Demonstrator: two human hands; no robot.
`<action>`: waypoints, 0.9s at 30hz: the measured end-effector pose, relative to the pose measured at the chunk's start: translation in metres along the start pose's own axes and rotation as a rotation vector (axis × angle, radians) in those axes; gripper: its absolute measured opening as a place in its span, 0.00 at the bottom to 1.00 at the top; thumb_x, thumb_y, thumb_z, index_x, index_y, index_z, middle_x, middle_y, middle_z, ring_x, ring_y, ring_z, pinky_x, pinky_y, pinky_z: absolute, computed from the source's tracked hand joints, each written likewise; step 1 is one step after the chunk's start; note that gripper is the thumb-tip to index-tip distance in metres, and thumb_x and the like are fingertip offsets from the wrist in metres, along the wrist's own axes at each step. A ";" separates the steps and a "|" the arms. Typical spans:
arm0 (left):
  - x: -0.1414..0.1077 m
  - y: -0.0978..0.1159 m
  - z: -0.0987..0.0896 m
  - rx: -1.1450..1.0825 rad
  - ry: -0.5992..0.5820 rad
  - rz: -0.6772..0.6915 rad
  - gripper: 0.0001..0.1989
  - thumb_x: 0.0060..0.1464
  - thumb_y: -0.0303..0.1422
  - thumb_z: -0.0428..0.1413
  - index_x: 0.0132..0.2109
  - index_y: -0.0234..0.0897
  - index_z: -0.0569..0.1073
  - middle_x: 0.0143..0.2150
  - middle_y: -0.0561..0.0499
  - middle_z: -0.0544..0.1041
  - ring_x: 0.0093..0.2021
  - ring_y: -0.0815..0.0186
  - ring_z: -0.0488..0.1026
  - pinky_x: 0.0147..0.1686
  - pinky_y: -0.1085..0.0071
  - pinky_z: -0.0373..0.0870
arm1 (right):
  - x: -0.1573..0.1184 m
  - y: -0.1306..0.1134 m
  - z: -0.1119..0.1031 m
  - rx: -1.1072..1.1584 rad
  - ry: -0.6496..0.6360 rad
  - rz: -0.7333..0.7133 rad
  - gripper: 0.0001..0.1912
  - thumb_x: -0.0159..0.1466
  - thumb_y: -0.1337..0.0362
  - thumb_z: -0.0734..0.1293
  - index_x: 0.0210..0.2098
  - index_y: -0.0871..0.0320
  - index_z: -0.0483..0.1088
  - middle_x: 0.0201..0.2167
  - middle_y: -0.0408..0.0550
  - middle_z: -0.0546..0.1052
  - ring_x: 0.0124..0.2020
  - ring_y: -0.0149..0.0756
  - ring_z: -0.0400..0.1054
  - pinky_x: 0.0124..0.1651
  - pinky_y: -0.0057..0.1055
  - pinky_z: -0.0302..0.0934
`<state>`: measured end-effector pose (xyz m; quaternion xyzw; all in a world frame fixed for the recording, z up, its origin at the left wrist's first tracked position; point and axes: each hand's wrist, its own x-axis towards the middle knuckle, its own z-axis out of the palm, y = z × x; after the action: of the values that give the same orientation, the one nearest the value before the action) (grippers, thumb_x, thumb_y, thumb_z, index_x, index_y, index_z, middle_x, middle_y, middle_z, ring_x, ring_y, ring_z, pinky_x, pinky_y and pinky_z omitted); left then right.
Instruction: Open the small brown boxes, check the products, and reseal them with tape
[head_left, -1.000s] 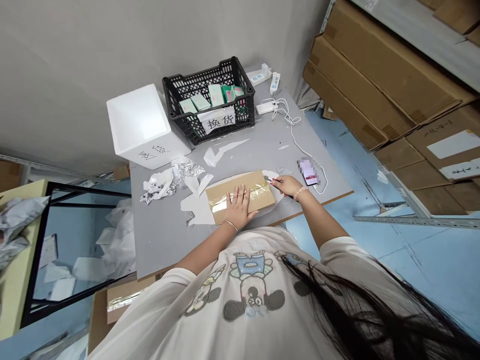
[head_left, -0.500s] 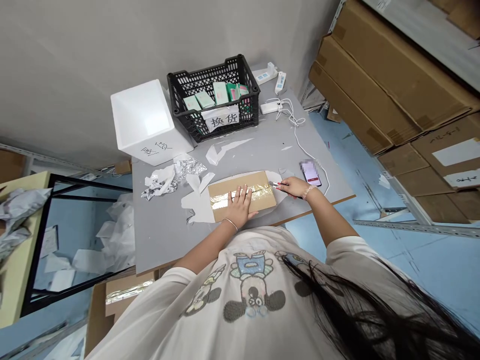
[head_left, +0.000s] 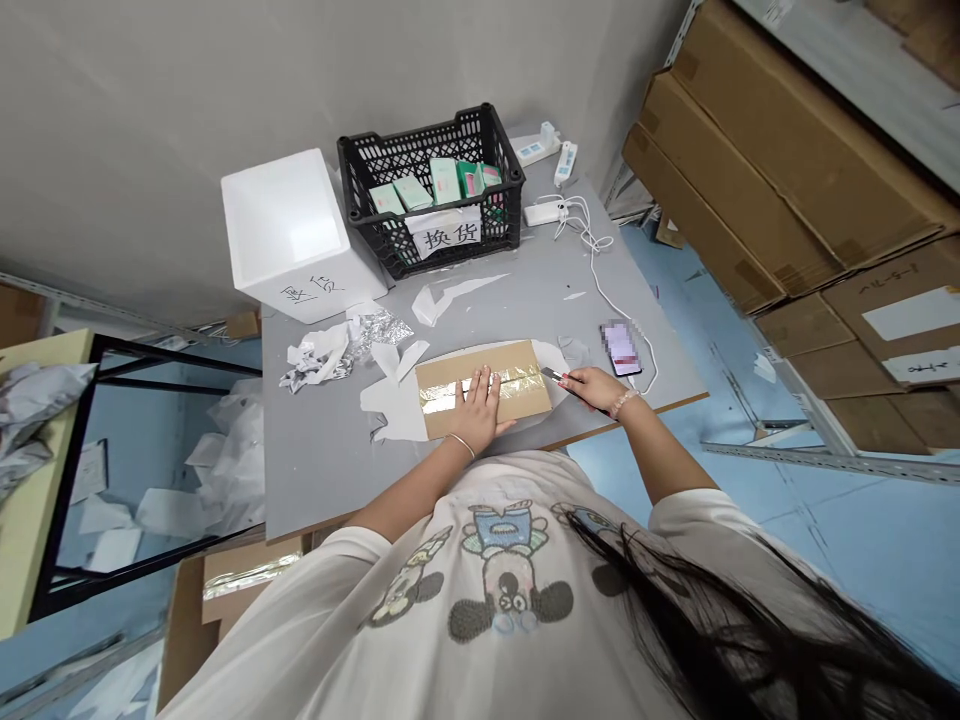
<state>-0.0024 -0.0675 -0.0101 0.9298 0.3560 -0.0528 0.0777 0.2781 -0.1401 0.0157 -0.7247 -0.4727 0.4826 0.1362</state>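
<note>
A flat cardboard box [head_left: 520, 400] lies on torn white wrapping [head_left: 394, 412] near the table's front edge. Shiny clear tape [head_left: 439, 396] runs along the middle of its top. My left hand [head_left: 478, 408] rests on the box with its fingers spread, pressing it from above. In my right hand [head_left: 592, 387] is a utility knife [head_left: 559, 377], its blade pointing left at the box's right end. Whether the blade tip touches the cardboard I cannot tell.
Behind the box stand a black crate [head_left: 431, 190] holding several small boxes, and a white foam box [head_left: 300, 240]. Crumpled packaging [head_left: 322, 355] lies to the left. A phone [head_left: 621, 348] with a white cable [head_left: 596, 265] lies to the right on the grey table [head_left: 315, 460].
My right hand has shifted slightly right, and the knife has drawn back a little from the box's right end. My left hand stays on the box.
</note>
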 end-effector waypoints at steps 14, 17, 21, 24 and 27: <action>0.000 -0.002 0.003 -0.009 0.025 -0.009 0.44 0.60 0.54 0.45 0.72 0.29 0.46 0.73 0.31 0.44 0.73 0.47 0.38 0.67 0.42 0.35 | -0.025 0.000 0.041 -0.019 0.086 -0.005 0.21 0.67 0.46 0.59 0.29 0.56 0.67 0.18 0.41 0.69 0.18 0.31 0.63 0.24 0.26 0.53; 0.000 -0.002 0.003 -0.016 0.033 0.001 0.44 0.61 0.54 0.44 0.72 0.28 0.46 0.73 0.31 0.44 0.74 0.48 0.38 0.67 0.42 0.34 | -0.026 0.010 0.044 0.064 0.046 0.003 0.22 0.66 0.45 0.58 0.28 0.56 0.67 0.16 0.40 0.68 0.16 0.30 0.61 0.23 0.27 0.53; -0.004 -0.003 0.001 -0.084 0.039 0.017 0.45 0.60 0.55 0.45 0.72 0.28 0.45 0.73 0.31 0.45 0.73 0.47 0.39 0.68 0.43 0.33 | -0.034 0.036 0.038 0.193 0.165 0.030 0.24 0.65 0.42 0.58 0.29 0.56 0.66 0.16 0.39 0.68 0.15 0.30 0.61 0.23 0.27 0.56; -0.001 -0.015 -0.008 -0.195 0.061 0.025 0.42 0.62 0.52 0.45 0.72 0.28 0.45 0.73 0.33 0.47 0.73 0.50 0.41 0.68 0.47 0.39 | -0.038 0.058 0.036 0.299 0.384 0.129 0.26 0.67 0.41 0.54 0.34 0.56 0.66 0.21 0.42 0.71 0.18 0.32 0.65 0.23 0.27 0.58; 0.013 -0.041 -0.020 -0.242 0.075 -0.054 0.36 0.64 0.47 0.44 0.72 0.32 0.48 0.73 0.37 0.50 0.73 0.51 0.45 0.68 0.49 0.43 | -0.027 0.071 0.043 0.299 0.440 0.270 0.22 0.69 0.46 0.54 0.38 0.57 0.66 0.26 0.45 0.75 0.22 0.32 0.69 0.25 0.26 0.60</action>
<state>-0.0197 -0.0256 0.0034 0.9050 0.3874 0.0231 0.1745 0.2791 -0.2100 -0.0368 -0.8402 -0.2547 0.3918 0.2752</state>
